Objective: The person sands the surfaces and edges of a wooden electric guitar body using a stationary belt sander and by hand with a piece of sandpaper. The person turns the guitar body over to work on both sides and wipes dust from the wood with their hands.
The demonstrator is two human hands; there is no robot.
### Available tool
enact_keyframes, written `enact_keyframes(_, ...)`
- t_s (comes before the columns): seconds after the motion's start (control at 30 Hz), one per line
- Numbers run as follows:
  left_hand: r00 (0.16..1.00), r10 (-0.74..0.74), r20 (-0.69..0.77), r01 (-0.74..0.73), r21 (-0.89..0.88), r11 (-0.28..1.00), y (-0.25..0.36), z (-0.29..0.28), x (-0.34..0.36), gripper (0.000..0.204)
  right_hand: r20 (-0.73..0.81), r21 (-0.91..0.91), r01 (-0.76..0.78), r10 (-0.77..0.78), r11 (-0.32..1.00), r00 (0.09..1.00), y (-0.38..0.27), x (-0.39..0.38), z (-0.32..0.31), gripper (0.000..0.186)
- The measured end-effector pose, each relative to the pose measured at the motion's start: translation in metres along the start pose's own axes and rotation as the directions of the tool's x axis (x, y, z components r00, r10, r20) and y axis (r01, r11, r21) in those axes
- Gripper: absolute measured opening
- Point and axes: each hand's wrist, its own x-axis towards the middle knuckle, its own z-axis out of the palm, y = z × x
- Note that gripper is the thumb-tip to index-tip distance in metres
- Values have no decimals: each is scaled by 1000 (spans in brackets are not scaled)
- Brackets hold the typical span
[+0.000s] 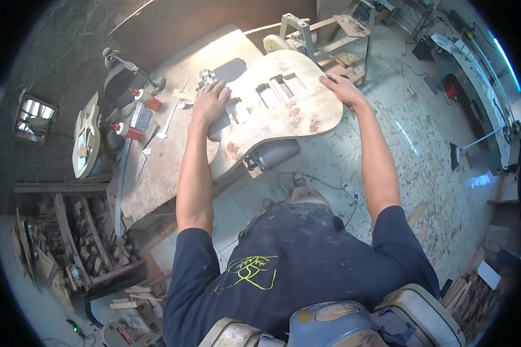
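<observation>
One broad tiled floor (382, 124) fills the right side of the room, littered with shavings and chips. Left of it stands a pale wooden workbench (165, 182), dusty and worn along its near edge, with a dark grey wall (35, 63) beyond it on the left.

Near left, a wooden crate (118, 276) is crammed with offcuts. On the far side, a wooden frame (369, 49) stands past the bench. A second guitar-shaped piece (92, 124) stands left of the bench; a long metal strip (120, 199) lies along the bench's left edge, and two red-labelled bottles (151, 103) are beside the tools. Close by the left hand (210, 104), a small metal device (206, 76) sits on the bench.

A wooden guitar body (309, 104), with cut cavities and brown patches, lies at the bench's right end and overhangs it. Both forearms reach forward, well apart. The left hand rests palm down at the body's left part, and whether it grips cannot be told. The right hand (341, 89) clasps the body's right rim, fingertips on top.
</observation>
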Motion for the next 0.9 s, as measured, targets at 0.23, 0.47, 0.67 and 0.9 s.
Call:
enact_keyframes(0.23,996,82,31,-82,27,996,48,30,46,64,61,91,-20,15,996,998,23,3,-71,62)
enact_keyframes(0.47,999,-3,38,3,1,1000,85,45,76,67,103,120,-135,123,983,987,37,43,-120,63)
enact_keyframes(0.67,997,-57,-54,55,-32,998,101,62,92,66,133,19,-160,156,987,979,30,73,-149,55)
enact_keyframes(0.9,993,-86,-85,83,-35,996,106,76,86,64,175,7,-187,183,982,967,37,86,-152,52)
